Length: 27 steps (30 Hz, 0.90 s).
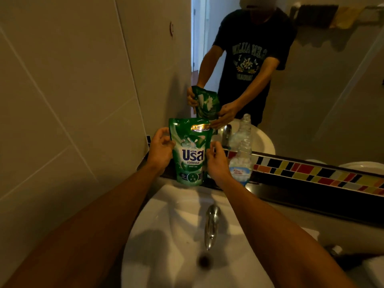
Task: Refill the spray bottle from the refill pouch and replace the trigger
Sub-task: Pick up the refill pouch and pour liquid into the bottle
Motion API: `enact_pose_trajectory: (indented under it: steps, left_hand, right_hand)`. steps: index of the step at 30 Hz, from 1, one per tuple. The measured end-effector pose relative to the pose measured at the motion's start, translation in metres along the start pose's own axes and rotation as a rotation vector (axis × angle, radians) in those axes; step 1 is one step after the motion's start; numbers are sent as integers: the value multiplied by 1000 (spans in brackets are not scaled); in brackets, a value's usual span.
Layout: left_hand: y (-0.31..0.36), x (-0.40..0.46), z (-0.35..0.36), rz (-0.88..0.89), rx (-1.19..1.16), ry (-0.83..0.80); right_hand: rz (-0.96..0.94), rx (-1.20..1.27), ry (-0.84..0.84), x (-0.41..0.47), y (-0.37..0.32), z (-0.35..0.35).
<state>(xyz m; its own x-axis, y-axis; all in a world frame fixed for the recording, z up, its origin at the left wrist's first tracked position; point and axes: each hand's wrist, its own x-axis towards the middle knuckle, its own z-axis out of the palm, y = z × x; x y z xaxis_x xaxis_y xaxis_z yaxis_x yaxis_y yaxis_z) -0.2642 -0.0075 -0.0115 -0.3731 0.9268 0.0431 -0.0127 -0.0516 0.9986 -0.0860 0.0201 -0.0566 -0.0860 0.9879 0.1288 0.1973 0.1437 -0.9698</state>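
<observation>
Refill pouch (190,151): standing upright at the sink's (166,235) back edge, between both hands. Left hand (161,149) and right hand (216,163) are flanking it, fingers curled against its sides. Spray bottle (241,161), trigger off, is standing just right of the right hand.

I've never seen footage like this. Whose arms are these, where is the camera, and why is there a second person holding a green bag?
No machine here: a person wears one wide-angle camera on the head, looking down at their own arms. The left hand and right hand hold a green refill pouch upright by its sides, above the back edge of a white sink with a metal tap. Just right of the pouch stands a clear spray bottle with no trigger on it. The "second person" is the same one, reflected in the mirror above the coloured tile strip.
</observation>
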Motion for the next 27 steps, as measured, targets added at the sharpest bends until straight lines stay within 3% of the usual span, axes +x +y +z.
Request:
enact_pose_trajectory:
  steps: [7, 12, 22, 27]
  left_hand:
    - [-7, 29, -56, 113, 88, 101]
    - [-29, 64, -85, 40, 70, 206]
    - [-57, 94, -86, 114, 226, 445]
    - [-64, 100, -86, 136, 227, 481]
  right_hand:
    - [85, 96, -73, 36, -8, 70]
    - [125, 124, -124, 65, 0, 107]
    - [151, 128, -156, 102, 19, 145]
    - [141, 96, -150, 109, 27, 154]
